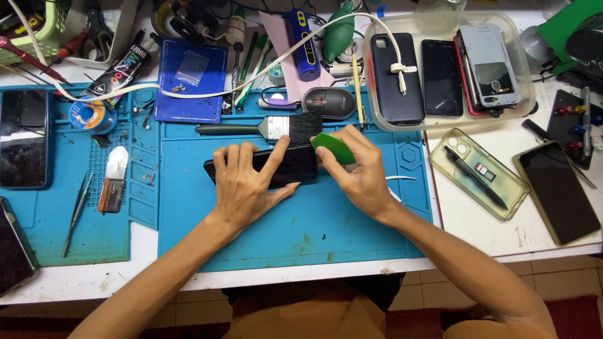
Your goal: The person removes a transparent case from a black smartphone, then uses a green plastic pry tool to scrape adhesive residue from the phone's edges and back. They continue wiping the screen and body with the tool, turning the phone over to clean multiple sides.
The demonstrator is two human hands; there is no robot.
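The left hand [242, 185] lies flat on a black phone [295, 166], fingers spread across its top face, pressing it onto the blue work mat [295, 232]. The right hand [355, 172] pinches a green triangular pick [333, 147] between thumb and fingers, its edge meeting the phone's right end. The phone rests across the middle of the mat, just below a flat paintbrush [270, 127].

Risks observed:
- The hold-down is by palm pressure only; a sideways push from the pick could slide the phone along the mat toward the brush
- The pick sits at a corner, where a panel tends to be weakest; too steep an angle or too deep an entry could crack the glass or cut parts beneath
- The left fingertips [281, 145] lie near the pick's line of travel; a slip could catch them
- A white cable [207, 95] crosses the bench just behind, and the clear tray [526, 85] of phones stands near the right elbow's sweep; both could be snagged
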